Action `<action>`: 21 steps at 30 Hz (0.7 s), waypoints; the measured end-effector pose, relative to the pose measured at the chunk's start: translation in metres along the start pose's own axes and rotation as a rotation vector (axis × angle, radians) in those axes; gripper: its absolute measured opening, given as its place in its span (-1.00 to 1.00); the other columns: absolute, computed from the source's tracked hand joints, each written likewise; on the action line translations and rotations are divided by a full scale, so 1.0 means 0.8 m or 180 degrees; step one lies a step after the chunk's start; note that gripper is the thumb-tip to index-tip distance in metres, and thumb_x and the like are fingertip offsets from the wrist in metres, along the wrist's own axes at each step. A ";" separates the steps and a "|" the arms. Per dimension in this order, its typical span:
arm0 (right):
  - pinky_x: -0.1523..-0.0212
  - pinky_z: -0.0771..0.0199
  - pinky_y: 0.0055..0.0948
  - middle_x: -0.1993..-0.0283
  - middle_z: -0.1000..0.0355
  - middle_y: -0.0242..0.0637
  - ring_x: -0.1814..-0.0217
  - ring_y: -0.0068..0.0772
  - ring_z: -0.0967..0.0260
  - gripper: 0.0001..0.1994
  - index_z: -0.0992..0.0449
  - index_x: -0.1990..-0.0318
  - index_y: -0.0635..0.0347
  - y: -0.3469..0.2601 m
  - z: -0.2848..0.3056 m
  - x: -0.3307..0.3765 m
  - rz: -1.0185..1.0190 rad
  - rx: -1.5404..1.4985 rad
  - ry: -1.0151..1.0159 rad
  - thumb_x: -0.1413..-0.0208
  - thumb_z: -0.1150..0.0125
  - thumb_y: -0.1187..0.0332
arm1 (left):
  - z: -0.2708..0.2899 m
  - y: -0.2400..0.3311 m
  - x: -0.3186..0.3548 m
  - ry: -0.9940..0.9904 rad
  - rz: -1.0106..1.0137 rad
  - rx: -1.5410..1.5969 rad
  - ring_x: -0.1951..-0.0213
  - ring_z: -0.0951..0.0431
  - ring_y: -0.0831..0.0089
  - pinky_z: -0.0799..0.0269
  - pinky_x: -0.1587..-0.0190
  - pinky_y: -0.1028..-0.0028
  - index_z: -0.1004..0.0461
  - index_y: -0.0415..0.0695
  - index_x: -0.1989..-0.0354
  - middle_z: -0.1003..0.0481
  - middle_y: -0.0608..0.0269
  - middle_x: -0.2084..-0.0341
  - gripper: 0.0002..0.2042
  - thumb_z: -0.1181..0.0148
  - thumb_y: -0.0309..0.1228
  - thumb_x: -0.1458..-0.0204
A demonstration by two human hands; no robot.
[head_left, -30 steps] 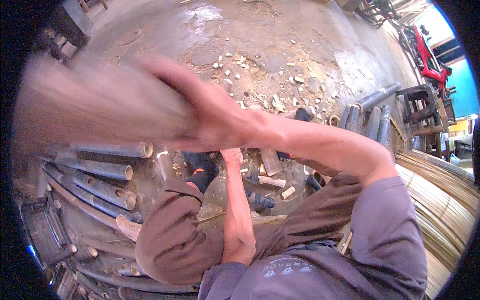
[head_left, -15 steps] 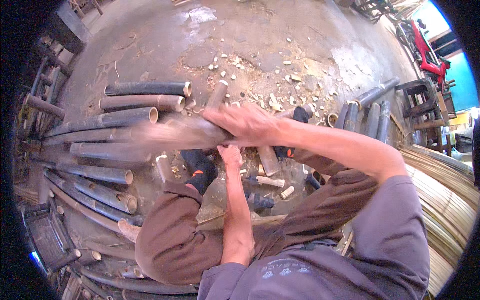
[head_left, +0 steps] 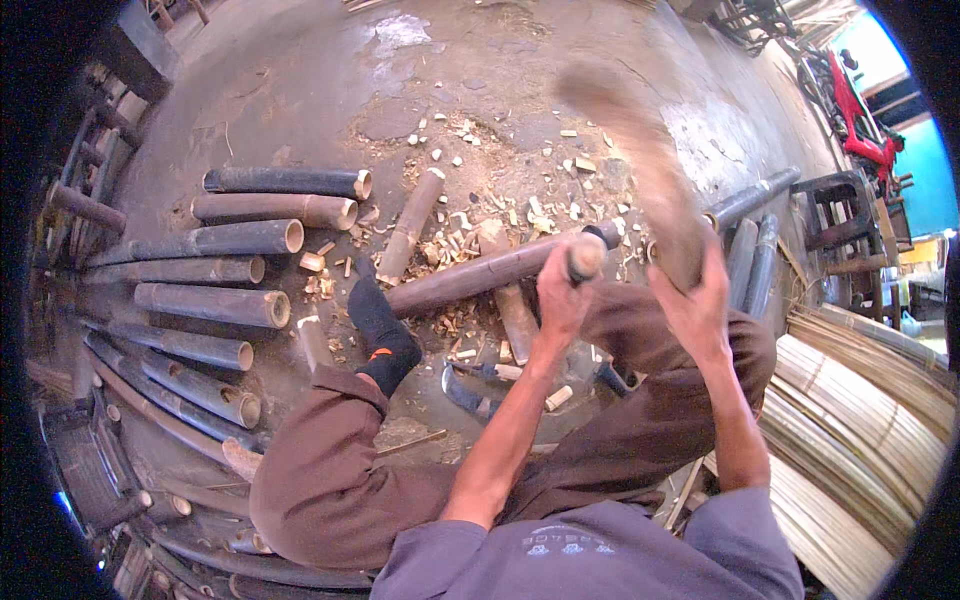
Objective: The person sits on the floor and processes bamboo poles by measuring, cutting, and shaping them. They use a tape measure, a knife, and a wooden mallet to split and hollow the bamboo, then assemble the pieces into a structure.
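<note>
Bamboo pole (head_left: 470,280): brown and round, lying across the person's lap; long axis runs from lower left up to the right, near end at the hands.
Left hand (head_left: 562,295): fingers wrapped tight round a short handle (head_left: 585,255) set against the pole's right end.
Right hand (head_left: 695,300): fingers curled round the base of a wooden club (head_left: 640,160), which is blurred and slants up and to the left.
Stack of poles (head_left: 220,270): hollow tubes with open cut ends, lying side by side at the left.
Floor (head_left: 300,90): grey concrete, littered with pale chips near the pole, barer further off.
Split strips (head_left: 850,420): thin pale slats bundled at the right edge.
Foot (head_left: 380,330): black sock, planted beside the pole.
</note>
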State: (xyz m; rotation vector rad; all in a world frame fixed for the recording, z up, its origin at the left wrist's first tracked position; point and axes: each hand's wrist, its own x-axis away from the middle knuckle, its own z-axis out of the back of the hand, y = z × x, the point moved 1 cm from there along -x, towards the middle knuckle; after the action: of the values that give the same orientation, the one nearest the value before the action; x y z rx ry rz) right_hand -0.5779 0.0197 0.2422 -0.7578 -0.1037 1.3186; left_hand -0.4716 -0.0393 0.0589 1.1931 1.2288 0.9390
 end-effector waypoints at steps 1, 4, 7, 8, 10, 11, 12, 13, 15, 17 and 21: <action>-0.08 -0.36 -0.32 -0.01 -0.42 -0.01 -0.08 -0.22 -0.40 -0.29 -0.17 -0.25 0.35 0.009 0.011 0.013 -0.0101 0.0013 0.0207 0.06 -0.35 0.38 | -0.006 -0.003 -0.005 -0.0098 -0.0546 -0.0106 0.13 -0.47 -0.01 -0.39 0.04 0.17 -0.40 -0.20 0.07 -0.46 -0.03 0.21 -0.45 -0.43 -0.48 0.35; -0.21 -0.20 -0.32 -0.14 -0.31 -0.12 -0.17 -0.27 -0.24 -0.35 -0.19 -0.24 0.37 0.045 0.033 0.062 -0.1475 -0.1068 0.0310 0.02 -0.32 0.42 | -0.017 -0.022 -0.016 -0.0314 -0.0826 -0.0448 0.17 -0.42 0.00 -0.33 0.09 0.14 -0.38 -0.15 0.10 -0.40 0.00 0.26 -0.45 -0.45 -0.44 0.36; -0.17 -0.23 -0.36 -0.10 -0.32 -0.14 -0.14 -0.33 -0.25 -0.37 -0.19 -0.24 0.38 0.054 0.034 0.090 -0.1595 -0.0780 0.0461 0.00 -0.31 0.45 | -0.017 -0.057 -0.029 -0.0542 -0.0915 -0.0905 0.25 -0.39 -0.01 -0.31 0.16 0.14 -0.37 -0.10 0.18 -0.36 0.04 0.33 -0.50 -0.46 -0.39 0.37; -0.15 -0.24 -0.38 -0.08 -0.32 -0.15 -0.11 -0.35 -0.26 -0.37 -0.18 -0.24 0.38 0.059 0.034 0.096 -0.1647 -0.0735 0.0515 -0.01 -0.31 0.46 | -0.017 -0.066 -0.033 -0.0663 -0.0944 -0.1011 0.25 -0.40 -0.01 -0.31 0.16 0.13 -0.37 -0.10 0.18 -0.37 0.04 0.33 -0.50 -0.45 -0.39 0.37; -0.02 -0.29 -0.44 0.03 -0.33 -0.21 0.02 -0.41 -0.28 -0.40 -0.18 -0.23 0.37 0.067 0.025 0.103 -0.1742 -0.0854 0.0581 -0.03 -0.28 0.49 | -0.016 -0.086 -0.040 -0.0771 -0.0922 -0.0996 0.25 -0.41 0.00 -0.35 0.17 0.15 -0.38 -0.10 0.23 -0.37 0.04 0.35 -0.56 -0.42 -0.40 0.35; 0.08 -0.30 -0.47 0.11 -0.34 -0.25 0.11 -0.46 -0.28 -0.43 -0.18 -0.22 0.36 0.071 0.023 0.104 -0.1775 -0.0920 0.0627 -0.05 -0.26 0.51 | -0.017 -0.090 -0.044 -0.0801 -0.0946 -0.0986 0.25 -0.42 0.00 -0.36 0.17 0.15 -0.39 -0.10 0.23 -0.37 0.04 0.35 -0.57 -0.41 -0.41 0.35; 0.23 -0.31 -0.52 0.24 -0.33 -0.32 0.27 -0.52 -0.28 -0.48 -0.19 -0.19 0.33 0.073 0.018 0.102 -0.1763 -0.1027 0.0665 -0.07 -0.22 0.53 | -0.016 -0.094 -0.045 -0.0829 -0.0970 -0.0979 0.24 -0.42 0.00 -0.37 0.17 0.15 -0.39 -0.10 0.24 -0.37 0.04 0.36 -0.58 -0.40 -0.42 0.35; 0.39 -0.31 -0.56 0.38 -0.32 -0.38 0.43 -0.58 -0.27 -0.52 -0.19 -0.17 0.31 0.074 0.013 0.101 -0.1751 -0.1134 0.0702 -0.10 -0.18 0.56 | -0.016 -0.098 -0.044 -0.0898 -0.0819 -0.1010 0.23 -0.43 0.00 -0.38 0.15 0.16 -0.40 -0.11 0.25 -0.38 0.04 0.36 -0.60 -0.38 -0.45 0.36; 0.39 -0.31 -0.56 0.37 -0.33 -0.38 0.43 -0.59 -0.27 -0.51 -0.18 -0.18 0.31 0.068 0.007 0.093 -0.1959 -0.1316 0.0687 -0.10 -0.18 0.56 | -0.012 -0.107 -0.047 -0.0942 -0.0803 -0.1071 0.23 -0.43 0.01 -0.38 0.14 0.16 -0.40 -0.11 0.25 -0.38 0.04 0.36 -0.59 -0.37 -0.46 0.36; 0.38 -0.32 -0.56 0.37 -0.33 -0.38 0.42 -0.59 -0.27 -0.50 -0.18 -0.19 0.31 0.065 0.003 0.088 -0.2107 -0.1454 0.0696 -0.09 -0.18 0.56 | -0.010 -0.109 -0.047 -0.1004 -0.0749 -0.1105 0.22 -0.43 0.01 -0.38 0.12 0.17 -0.40 -0.12 0.25 -0.39 0.03 0.33 -0.60 -0.36 -0.49 0.37; 0.20 -0.38 -0.52 0.15 -0.34 -0.26 0.21 -0.49 -0.30 -0.42 -0.16 -0.24 0.35 0.073 0.004 0.094 -0.2155 -0.1194 0.0632 -0.06 -0.24 0.53 | -0.008 -0.102 -0.054 -0.1037 -0.0737 -0.0921 0.19 -0.44 0.01 -0.37 0.08 0.18 -0.43 -0.13 0.22 -0.42 0.04 0.30 -0.58 -0.36 -0.49 0.38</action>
State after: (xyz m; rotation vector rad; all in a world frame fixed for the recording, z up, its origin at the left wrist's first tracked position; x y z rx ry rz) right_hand -0.6065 0.0913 0.1869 -1.0503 -0.4187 0.5783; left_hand -0.4907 -0.0943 -0.0127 0.9090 0.9111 0.6900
